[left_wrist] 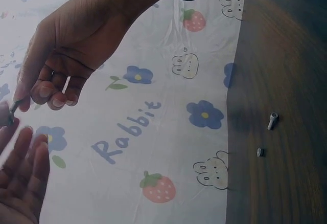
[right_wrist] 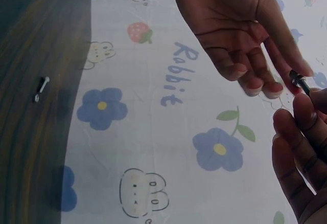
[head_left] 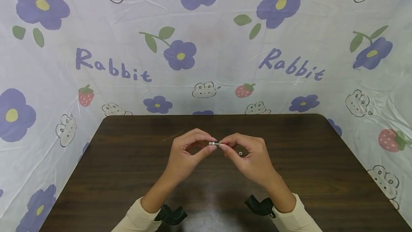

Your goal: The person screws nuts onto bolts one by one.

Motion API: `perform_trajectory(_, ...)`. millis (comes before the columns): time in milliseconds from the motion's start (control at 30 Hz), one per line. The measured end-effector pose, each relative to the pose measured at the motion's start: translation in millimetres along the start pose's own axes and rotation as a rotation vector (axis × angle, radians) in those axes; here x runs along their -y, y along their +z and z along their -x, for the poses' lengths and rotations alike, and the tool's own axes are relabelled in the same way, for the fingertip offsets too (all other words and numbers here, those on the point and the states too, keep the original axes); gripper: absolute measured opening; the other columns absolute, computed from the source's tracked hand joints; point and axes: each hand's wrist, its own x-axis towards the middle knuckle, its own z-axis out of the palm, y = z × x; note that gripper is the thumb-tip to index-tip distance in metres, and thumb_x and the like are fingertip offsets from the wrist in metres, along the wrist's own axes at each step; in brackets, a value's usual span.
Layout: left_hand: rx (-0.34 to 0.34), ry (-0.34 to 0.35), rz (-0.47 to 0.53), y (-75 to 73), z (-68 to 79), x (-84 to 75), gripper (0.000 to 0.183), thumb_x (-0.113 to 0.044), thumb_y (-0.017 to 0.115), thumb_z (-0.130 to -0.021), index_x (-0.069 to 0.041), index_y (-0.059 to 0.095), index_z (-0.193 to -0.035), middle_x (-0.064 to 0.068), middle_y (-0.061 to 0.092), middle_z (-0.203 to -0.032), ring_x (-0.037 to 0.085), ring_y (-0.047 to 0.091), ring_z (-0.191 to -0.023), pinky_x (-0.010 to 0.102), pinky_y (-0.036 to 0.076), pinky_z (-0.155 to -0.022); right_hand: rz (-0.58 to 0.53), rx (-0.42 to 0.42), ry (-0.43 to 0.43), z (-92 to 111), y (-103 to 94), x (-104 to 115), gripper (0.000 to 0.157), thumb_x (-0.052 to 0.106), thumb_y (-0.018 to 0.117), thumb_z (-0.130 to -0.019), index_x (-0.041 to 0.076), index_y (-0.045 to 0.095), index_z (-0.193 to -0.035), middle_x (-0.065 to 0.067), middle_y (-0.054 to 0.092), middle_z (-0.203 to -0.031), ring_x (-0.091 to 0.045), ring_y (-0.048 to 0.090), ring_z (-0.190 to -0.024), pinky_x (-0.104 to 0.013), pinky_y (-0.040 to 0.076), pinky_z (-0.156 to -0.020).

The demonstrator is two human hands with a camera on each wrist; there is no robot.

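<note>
A small silver socket-head screw (head_left: 212, 143) is held level between the two hands above the table. My left hand (head_left: 185, 149) pinches it at the head end with thumb and forefinger. From the other side, my right hand (head_left: 251, 155) pinches the shank near its tip; whether a nut sits under those fingertips is hidden. In the right wrist view the dark head of the screw (right_wrist: 295, 75) shows at the left fingertips. Below, on the table, lie a loose screw (left_wrist: 273, 121) and a small nut (left_wrist: 260, 152), apart from each other.
The dark wood table (head_left: 128, 189) has rounded far corners. Behind it and at both sides hangs a pale printed cloth (head_left: 206, 67) with flowers and rabbits. Black wrist mounts (head_left: 170, 214) sit at both cuffs. A thin light line (head_left: 173, 136) runs on the table left of the hands.
</note>
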Motion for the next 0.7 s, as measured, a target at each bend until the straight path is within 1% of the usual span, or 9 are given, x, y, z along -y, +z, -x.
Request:
perform_trajectory(133, -0.002, -0.073, -0.02, 0.9, 1.1, -1.0, 0.013, 0.007, 0.067, -0.093, -0.003, 0.074, -0.095, 0.011, 0.07, -0.089, 0.019, 0.068, -0.077, 0.034, 0.062, -0.071, -0.001, 0.009, -0.009, 0.1, 1.2, -0.9, 0.006, 0.015, 0.072, -0.096, 0.009, 0.074, -0.095, 0.004, 0.069, -0.075, -0.007, 0.062, -0.065, -0.019, 0.05, -0.059)
perform_trajectory(267, -0.015, -0.148, -0.043, 1.1, 1.1, -1.8, 0.033, -0.002, 0.056, -0.103, -0.006, 0.07, -0.074, 0.008, 0.069, -0.076, 0.02, 0.067, -0.072, 0.032, 0.06, -0.074, 0.002, 0.016, -0.01, 0.2, 2.5, -1.0, 0.007, 0.015, 0.073, -0.096, 0.009, 0.074, -0.095, 0.004, 0.069, -0.075, -0.007, 0.061, -0.064, -0.019, 0.049, -0.057)
perform_trajectory(333, -0.028, -0.159, -0.027, 0.8, 1.0, -1.5, 0.036, -0.004, 0.054, -0.105, -0.005, 0.069, -0.072, 0.008, 0.068, -0.074, 0.021, 0.067, -0.069, 0.032, 0.06, -0.073, 0.005, 0.013, -0.012, 0.3, 2.7, -1.0, 0.007, 0.015, 0.073, -0.096, 0.009, 0.074, -0.095, 0.004, 0.069, -0.075, -0.007, 0.061, -0.064, -0.019, 0.049, -0.057)
perform_trajectory(400, -0.034, -0.146, 0.008, 0.0, 0.7, -1.6, 0.027, -0.005, 0.055, -0.105, -0.003, 0.071, -0.083, 0.011, 0.07, -0.081, 0.022, 0.067, -0.07, 0.033, 0.06, -0.073, 0.012, 0.008, -0.013, 0.3, 2.6, -0.9, 0.006, 0.015, 0.073, -0.096, 0.009, 0.074, -0.095, 0.005, 0.069, -0.075, -0.007, 0.061, -0.064, -0.019, 0.048, -0.057)
perform_trajectory(467, -0.042, -0.114, 0.045, -1.0, 0.4, -1.5, 0.012, -0.005, 0.059, -0.103, -0.001, 0.07, -0.104, 0.014, 0.071, -0.094, 0.023, 0.069, -0.073, 0.034, 0.062, -0.071, 0.015, 0.002, -0.013, 0.2, 2.2, -0.8, 0.006, 0.015, 0.073, -0.096, 0.009, 0.074, -0.095, 0.005, 0.069, -0.075, -0.007, 0.062, -0.064, -0.018, 0.048, -0.056)
perform_trajectory(500, -0.042, -0.091, 0.063, -1.5, 0.3, -1.2, 0.015, -0.005, 0.062, -0.101, -0.001, 0.068, -0.114, 0.016, 0.071, -0.101, 0.023, 0.07, -0.076, 0.035, 0.062, -0.071, 0.014, 0.0, -0.013, 0.2, 2.1, -0.8, 0.006, 0.015, 0.072, -0.096, 0.009, 0.074, -0.095, 0.004, 0.069, -0.075, -0.007, 0.062, -0.064, -0.019, 0.049, -0.057)
perform_trajectory(567, -0.033, -0.038, 0.074, -2.5, -0.2, -0.6, 0.03, -0.005, 0.069, -0.097, -0.001, 0.064, -0.125, 0.017, 0.07, -0.113, 0.023, 0.071, -0.081, 0.035, 0.062, -0.072, 0.015, -0.003, -0.012, -0.1, 1.7, -0.6, 0.007, 0.015, 0.072, -0.097, 0.009, 0.074, -0.095, 0.004, 0.069, -0.074, -0.007, 0.063, -0.064, -0.019, 0.049, -0.057)
perform_trajectory(633, -0.021, 0.012, 0.065, -2.8, -0.9, 0.1, 0.038, -0.002, 0.076, -0.09, -0.001, 0.064, -0.127, 0.017, 0.069, -0.115, 0.024, 0.071, -0.085, 0.036, 0.062, -0.074, 0.009, -0.005, -0.015, 0.0, 1.5, -0.9, 0.008, 0.016, 0.072, -0.097, 0.009, 0.074, -0.096, 0.003, 0.069, -0.074, -0.007, 0.064, -0.065, -0.019, 0.051, -0.058)
perform_trajectory(700, -0.006, 0.053, 0.053, -2.5, -1.5, 0.9, 0.04, 0.004, 0.08, -0.085, -0.001, 0.067, -0.123, 0.016, 0.069, -0.113, 0.025, 0.072, -0.087, 0.039, 0.062, -0.074, 0.005, -0.01, -0.024, -0.2, 1.3, -1.2, 0.009, 0.016, 0.071, -0.097, 0.008, 0.074, -0.096, 0.002, 0.069, -0.074, -0.007, 0.065, -0.065, -0.019, 0.052, -0.059)
